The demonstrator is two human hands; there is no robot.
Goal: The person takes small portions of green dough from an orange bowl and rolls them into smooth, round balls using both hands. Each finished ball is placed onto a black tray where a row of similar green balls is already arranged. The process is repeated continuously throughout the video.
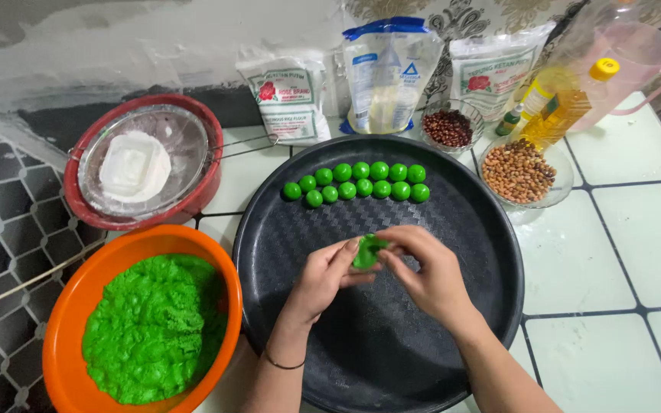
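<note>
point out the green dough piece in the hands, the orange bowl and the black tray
green dough piece [366, 251], head view, on the part showing between the fingertips
orange bowl [78, 294], head view, on its bare left inner wall
black tray [392, 344], head view, on its bare floor below the hands

Three flour bags [386, 73] — back wall

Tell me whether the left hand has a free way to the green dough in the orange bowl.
Probably yes. The left hand is pinching a small green dough piece with the right hand, but nothing stands between it and the orange bowl beside the black tray.
</note>
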